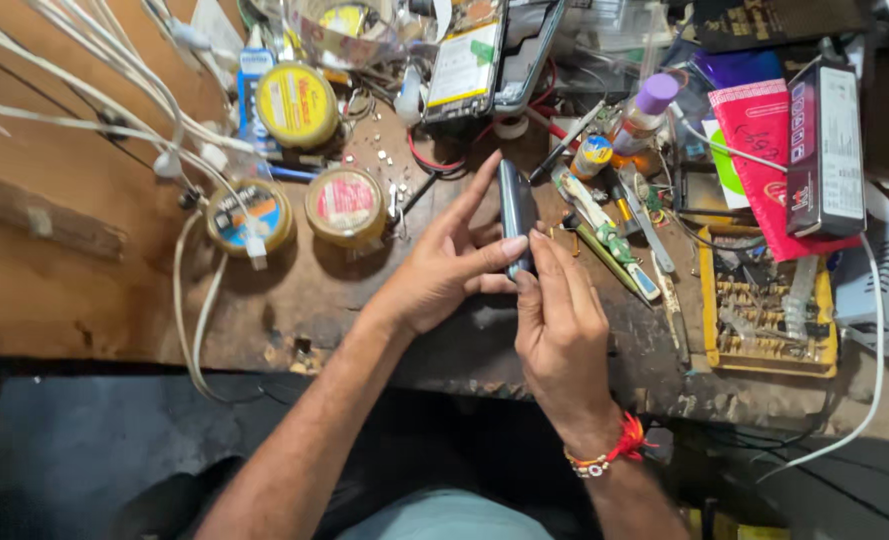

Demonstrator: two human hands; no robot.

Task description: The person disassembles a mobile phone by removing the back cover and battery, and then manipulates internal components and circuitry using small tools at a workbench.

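A dark slim phone (515, 207) is held on edge over the worn wooden bench (84, 290). My left hand (444, 265) grips it from the left, thumb against its lower side and index finger stretched up beside it. From below, my right hand (556, 325) pinches the phone's lower end with thumb and fingertips. A red thread band and beads sit on my right wrist (609, 450).
Round tins (345, 205) (296, 103) (249, 214) and white cables (154, 110) lie at left. An opened phone (464, 62) rests at the back. Screwdrivers and tweezers (614, 235), a yellow bit tray (764, 305), a red pouch (769, 150) and a dark box (824, 150) crowd the right.
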